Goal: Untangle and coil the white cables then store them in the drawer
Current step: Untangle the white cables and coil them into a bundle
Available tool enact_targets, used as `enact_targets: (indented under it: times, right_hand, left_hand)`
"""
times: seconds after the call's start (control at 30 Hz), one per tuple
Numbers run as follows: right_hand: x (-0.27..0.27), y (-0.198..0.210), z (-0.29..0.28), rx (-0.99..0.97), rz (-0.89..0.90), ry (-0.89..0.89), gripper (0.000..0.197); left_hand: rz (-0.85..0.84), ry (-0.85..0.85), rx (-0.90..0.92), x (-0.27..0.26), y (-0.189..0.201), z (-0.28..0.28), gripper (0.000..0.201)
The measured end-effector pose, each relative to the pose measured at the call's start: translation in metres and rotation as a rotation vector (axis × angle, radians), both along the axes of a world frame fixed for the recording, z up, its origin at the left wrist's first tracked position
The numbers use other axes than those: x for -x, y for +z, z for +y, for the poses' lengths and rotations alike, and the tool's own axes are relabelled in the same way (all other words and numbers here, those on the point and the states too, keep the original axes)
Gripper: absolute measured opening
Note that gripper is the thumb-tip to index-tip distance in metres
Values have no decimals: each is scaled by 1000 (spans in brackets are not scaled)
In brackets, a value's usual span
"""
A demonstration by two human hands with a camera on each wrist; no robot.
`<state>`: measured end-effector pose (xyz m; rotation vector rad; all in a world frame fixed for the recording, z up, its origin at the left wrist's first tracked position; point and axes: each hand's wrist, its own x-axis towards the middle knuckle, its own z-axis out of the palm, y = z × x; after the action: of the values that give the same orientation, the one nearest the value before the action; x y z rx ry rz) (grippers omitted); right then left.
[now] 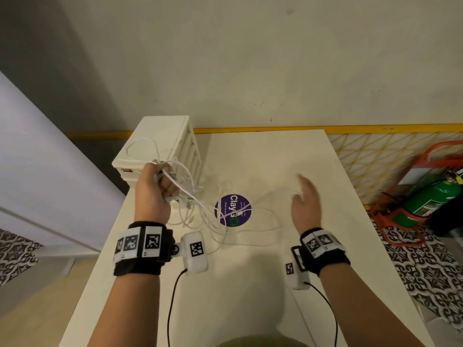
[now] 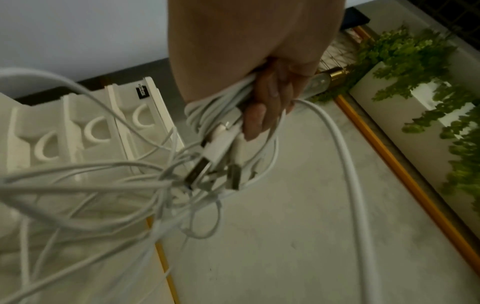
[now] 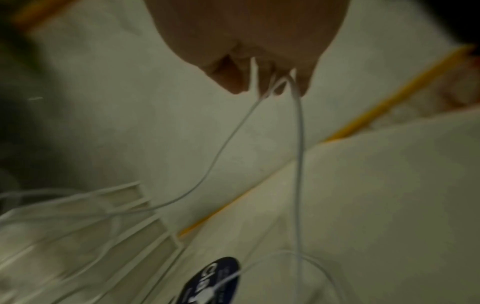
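Cables (image 1: 190, 196) bunched in left hand (image 1: 152, 194)

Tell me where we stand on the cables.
Done: nothing coiled or stored. In hand: left hand grips the tangled white cables; right hand draws one strand out. Left: separating, coiling, and opening the shut drawer unit.

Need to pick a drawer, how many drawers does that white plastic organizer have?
3 drawers show on the white plastic organizer at the table's far left corner, side by side in the left wrist view; others may be hidden.
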<state>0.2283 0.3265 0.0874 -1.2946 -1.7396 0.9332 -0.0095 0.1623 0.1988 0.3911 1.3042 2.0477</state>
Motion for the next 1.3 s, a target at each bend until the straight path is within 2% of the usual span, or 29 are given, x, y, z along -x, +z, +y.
enact_targets:
  times: [0.03, 0.07, 0.1, 0.17, 0.2, 0.27, 0.33, 0.4, 0.5, 0.6, 0.7, 0.83, 1.0, 1.07, 1.13, 1.17, 1.23, 1.3]
  right_hand:
    - [13, 8, -10, -40, 12, 199, 41]
    - [24, 15, -20, -86, -56, 390, 35]
    - [34, 21, -28, -177, -209, 538, 35]
    - [50, 26, -41, -362, -548, 740, 50]
    - [55, 28, -46, -394, -641, 820, 53]
    - [61, 27, -55, -377, -634, 912, 38]
    - [62, 25, -58, -337, -533, 913, 16]
    - [59, 20, -54, -332, -454, 799, 13]
    - [38, 17, -32, -184, -282, 378, 19]
    - [6, 7, -4, 33, -348, 87, 27]
    - [-15, -11, 9, 205, -351, -54, 35]
    - [-34, -29, 21, 304, -317, -212, 41]
    - [-49, -36, 31, 402, -247, -358, 28]
    - [-43, -29, 29, 417, -408, -300, 42]
    - [-30, -18, 22, 228, -593, -176, 59]
    - [-20, -13, 17, 50, -553, -81, 64]
    - [4, 1, -1, -254, -342, 198, 68]
    - [30, 15, -22, -359, -236, 531, 70]
  left_hand:
    - [-3, -12, 0, -5, 0, 3, 30]
    - [-9, -24, -4, -8, 0, 5, 30]
    - [-15, -34, -7, -11, 0, 7, 29]
    - [-37, -47, -11, -16, 2, 10, 29]
    - [-48, -56, -17, -19, 2, 11, 30]
    - [-54, -82, -19, -23, 3, 12, 32]
    - [-45, -105, -10, -27, 1, 12, 32]
    - [-37, -123, -13, -25, -2, 9, 31]
    - [-61, -154, -88, -7, -1, -4, 21]
    - [-72, -179, -170, 13, 7, -20, 16]
    - [-103, -124, -187, 22, 12, -28, 16]
    - [-118, -102, -177, 25, 12, -32, 14]
    - [-145, -46, -186, 26, 9, -34, 13]
    - [-150, -75, -187, 22, 9, -30, 13]
    - [-137, -113, -166, 14, 7, -22, 15]
    - [-121, -121, -145, 9, 5, -16, 18]
    - [-106, -150, -109, -3, 0, -5, 24]
    - [-125, -197, -93, -16, -2, 6, 20]
